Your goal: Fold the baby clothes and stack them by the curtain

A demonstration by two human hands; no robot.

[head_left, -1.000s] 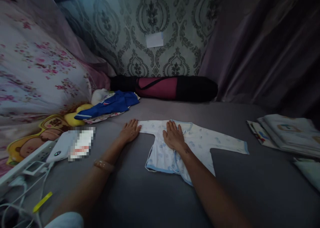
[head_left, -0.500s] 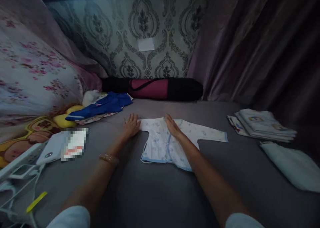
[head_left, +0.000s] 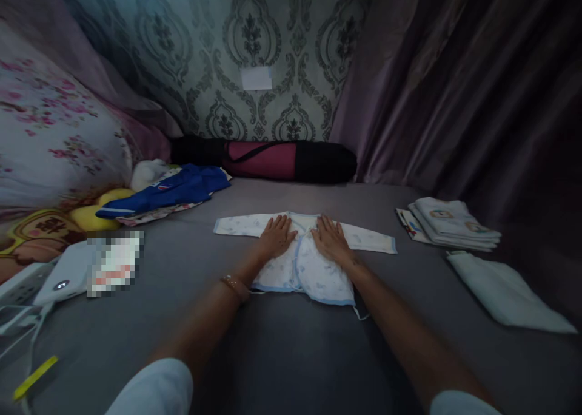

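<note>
A white baby shirt (head_left: 324, 275) with pale blue prints and blue trim lies spread on the grey bed sheet (head_left: 282, 348), front side up. Both of its sleeves stretch out sideways. My left hand (head_left: 276, 238) rests flat on the left side of the chest, fingers extended. On the right side of the chest, just below the neckline, my right hand (head_left: 331, 239) lies flat with its fingers slightly spread. A thin tie string sticks out past the lower right hem. Parts of the shirt under my palms are hidden.
Folded white cloths (head_left: 454, 221) and a pale folded cloth (head_left: 509, 290) lie at the right. Left are a blue garment (head_left: 182, 187), a yellow plush (head_left: 95, 215), a white device (head_left: 68, 275) with cables and a yellow strip (head_left: 35, 377). A black and maroon bag (head_left: 264, 159) lines the wall.
My left hand has moved right from the left sleeve's end onto the chest. My right hand has shifted slightly right and flattened against the fabric. The view has turned a little to the right.
</note>
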